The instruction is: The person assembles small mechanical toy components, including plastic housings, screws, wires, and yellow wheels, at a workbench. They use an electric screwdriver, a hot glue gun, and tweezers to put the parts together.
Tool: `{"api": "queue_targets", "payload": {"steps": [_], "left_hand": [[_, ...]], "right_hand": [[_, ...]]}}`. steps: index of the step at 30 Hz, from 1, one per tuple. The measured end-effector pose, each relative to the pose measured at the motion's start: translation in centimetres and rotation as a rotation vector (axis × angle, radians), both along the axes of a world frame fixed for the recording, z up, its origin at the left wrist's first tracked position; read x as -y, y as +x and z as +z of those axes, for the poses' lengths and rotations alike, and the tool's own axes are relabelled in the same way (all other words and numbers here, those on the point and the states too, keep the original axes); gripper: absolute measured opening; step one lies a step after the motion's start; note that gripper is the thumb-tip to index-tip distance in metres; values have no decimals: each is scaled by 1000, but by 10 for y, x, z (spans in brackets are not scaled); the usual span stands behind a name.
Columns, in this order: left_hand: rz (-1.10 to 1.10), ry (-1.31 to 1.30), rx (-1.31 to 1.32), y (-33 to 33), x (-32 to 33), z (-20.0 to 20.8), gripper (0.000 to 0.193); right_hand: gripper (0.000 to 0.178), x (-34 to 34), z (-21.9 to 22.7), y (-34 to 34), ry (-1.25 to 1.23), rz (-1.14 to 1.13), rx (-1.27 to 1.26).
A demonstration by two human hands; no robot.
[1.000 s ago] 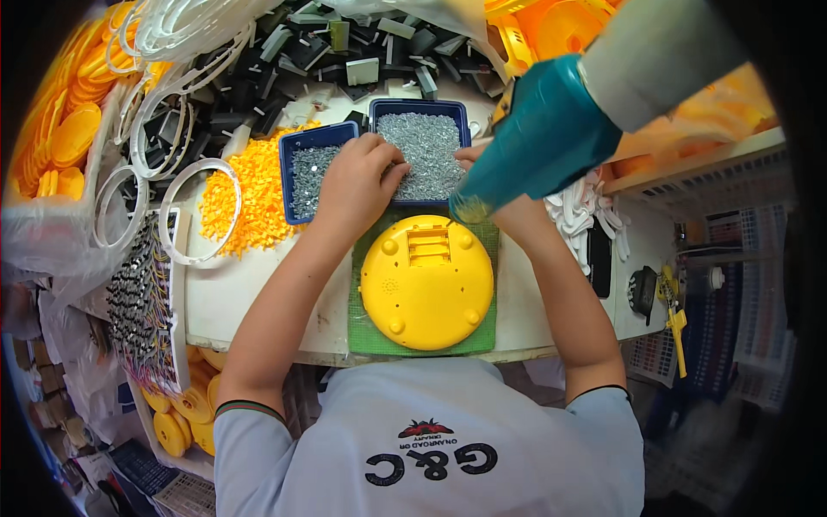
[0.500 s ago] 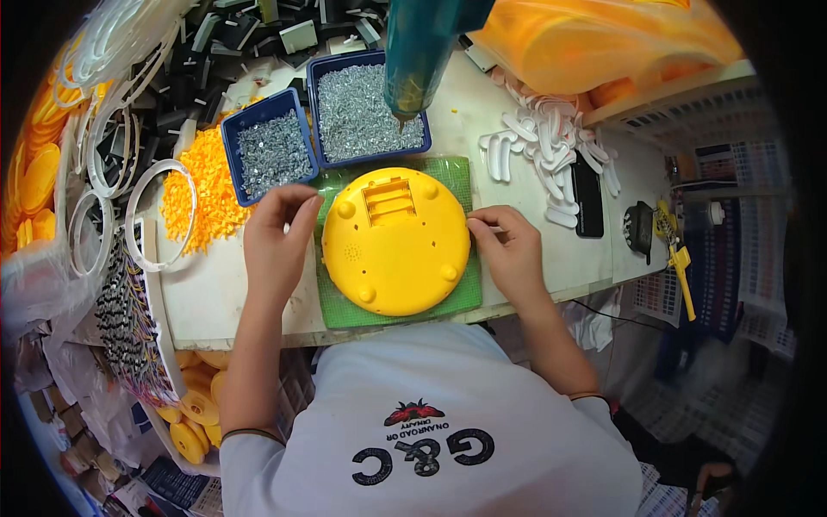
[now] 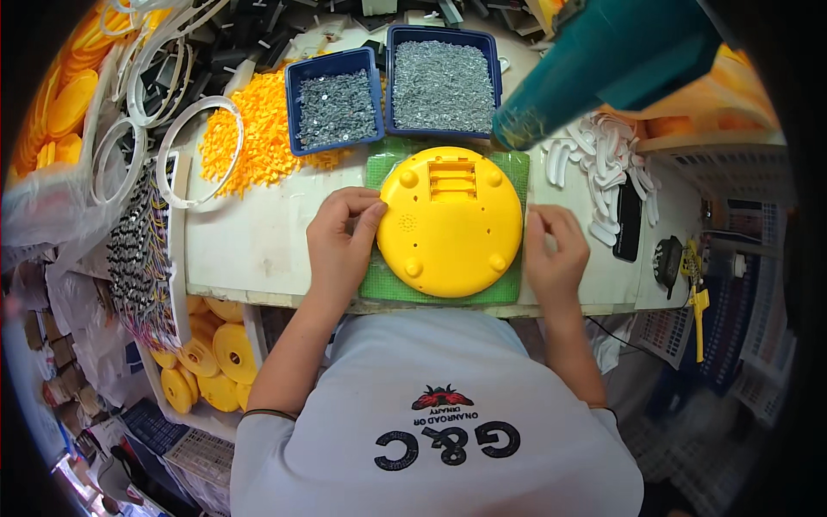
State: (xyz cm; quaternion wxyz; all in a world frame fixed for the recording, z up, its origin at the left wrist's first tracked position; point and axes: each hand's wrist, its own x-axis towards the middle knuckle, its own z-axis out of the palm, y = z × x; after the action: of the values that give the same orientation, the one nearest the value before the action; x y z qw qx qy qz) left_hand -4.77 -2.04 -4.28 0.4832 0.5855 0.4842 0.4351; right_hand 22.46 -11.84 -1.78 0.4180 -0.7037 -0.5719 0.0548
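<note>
A round yellow plastic casing (image 3: pixel 450 237) lies on a green mat (image 3: pixel 388 284), its battery compartment on the far side and several knob-like feet facing up. At its left edge is my left hand (image 3: pixel 340 246), thumb and forefinger pinched together against or just beside the rim. Whatever those fingertips may hold is hidden. My right hand (image 3: pixel 556 254) hovers slightly off the right edge, fingers closed in a pinch; a small thing between them cannot be made out. Above the mat's far right corner hangs a teal power screwdriver (image 3: pixel 594 82), its tip pointing down to the left.
Two blue bins of small metal screws (image 3: pixel 444 86) (image 3: pixel 336 108) stand beyond the casing. Orange plastic bits (image 3: pixel 263 129) and white rings (image 3: pixel 237 146) lie left, near bundled wired parts (image 3: pixel 142 250). White curved pieces (image 3: pixel 594 155) and a black phone (image 3: pixel 629 220) are at right.
The view has shifted and turned, so the bench appears farther right. My right hand has drawn slightly off the casing's edge, while my left has come closer to its rim. The screwdriver looks larger and more tilted.
</note>
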Motion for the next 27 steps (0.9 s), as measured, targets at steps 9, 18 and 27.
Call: {"api": "queue_targets", "payload": {"steps": [9,18,27], "left_hand": [[-167,505,-439,-19,17,19,33],[-184,809,-426,52,-121,47,26],[-285,838,-571,76,-158,32,18]], "right_hand": [[14,-162,-10,34,-70,258,262],[9,-199,6,28,103,472,205],[12,-157,44,20,-94,214,384]]}}
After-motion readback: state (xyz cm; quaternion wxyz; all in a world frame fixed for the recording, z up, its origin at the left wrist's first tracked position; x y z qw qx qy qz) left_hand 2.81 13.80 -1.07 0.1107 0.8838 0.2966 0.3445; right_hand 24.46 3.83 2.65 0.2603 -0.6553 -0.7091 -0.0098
